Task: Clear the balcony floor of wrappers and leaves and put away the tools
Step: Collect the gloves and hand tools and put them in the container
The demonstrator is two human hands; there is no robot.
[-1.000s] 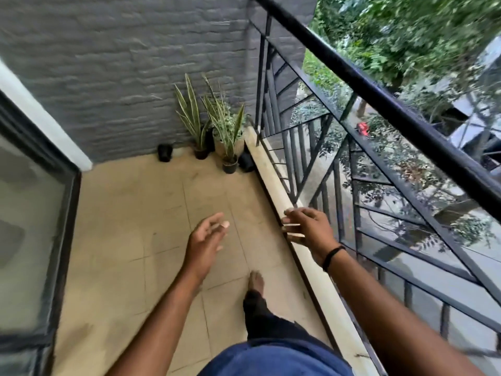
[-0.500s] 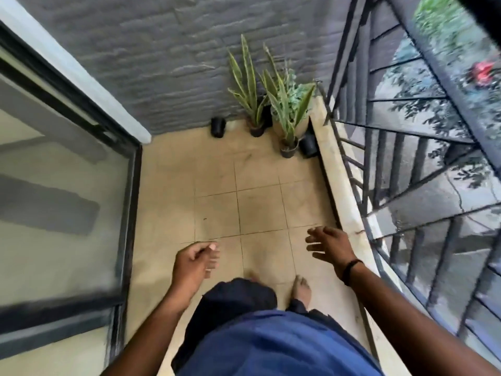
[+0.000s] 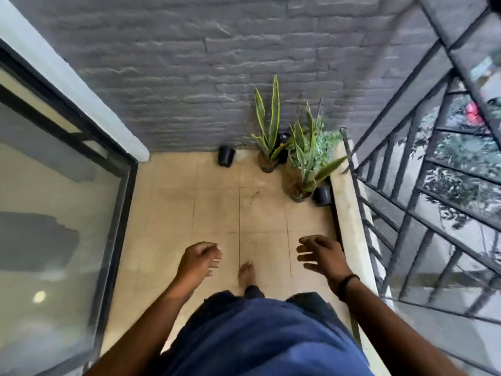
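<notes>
Beige tiles cover the balcony floor [image 3: 217, 207], which ends at a grey stone-textured wall [image 3: 217, 63], with a sliding glass door [image 3: 54, 213] on the left and a black metal railing [image 3: 423, 202] above a low pale ledge [image 3: 349, 213] on the right. Since one second ago the view has turned from the railing and the trees outside down to the floor, and the right hand [image 3: 321, 253], which was then at the ledge beside the railing, now hangs over the tiles with its fingers spread and holding nothing. The left hand [image 3: 199, 257] has its fingers loosely curled and is also empty, as it was before. A bare foot [image 3: 246, 272] stands on the tiles between the two hands. In the far corner stand two potted snake plants [image 3: 271, 131], a bushier green plant behind them, and two small black empty pots [image 3: 226, 156], one by the wall and one by the ledge. No wrapper and no tool can be seen on this part of the floor; only a faint dark mark [image 3: 253, 195], perhaps a small twig or dirt, lies on one tile. I judge that the person is now checking the floor, and that this end is nearly clean already, so what remains must be elsewhere.
</notes>
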